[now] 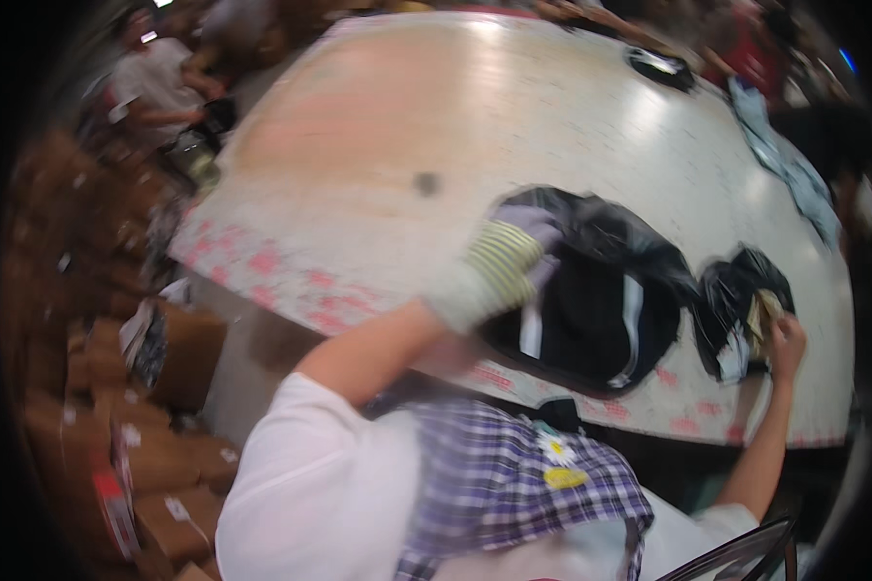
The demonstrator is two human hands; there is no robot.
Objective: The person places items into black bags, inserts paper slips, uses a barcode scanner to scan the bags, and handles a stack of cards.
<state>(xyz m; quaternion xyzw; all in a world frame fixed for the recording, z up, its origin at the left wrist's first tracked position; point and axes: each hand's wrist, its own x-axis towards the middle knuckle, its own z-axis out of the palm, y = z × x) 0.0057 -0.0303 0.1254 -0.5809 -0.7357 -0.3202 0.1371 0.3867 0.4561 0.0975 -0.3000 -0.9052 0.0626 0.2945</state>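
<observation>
My left hand (517,254), in a grey glove with a yellow-striped cuff, lies on the upper left part of a black fabric item (588,319) with white strips. Black plastic film (610,225) is bunched along that item's upper edge. Motion blur hides whether the gloved fingers grip anything. At the right, my bare right hand (788,335) pinches a crumpled yellowish piece (763,312) against a small black plastic bundle (745,279). A white piece (732,356) hangs at the bundle's lower side.
The pale table (378,167) has red marks near its front edge. Cardboard boxes (174,516) are piled at the left. A seated person (160,94) is at the upper left, others beyond the table. Light blue fabric (785,160) lies along the right edge, a black item (657,69) at the far side.
</observation>
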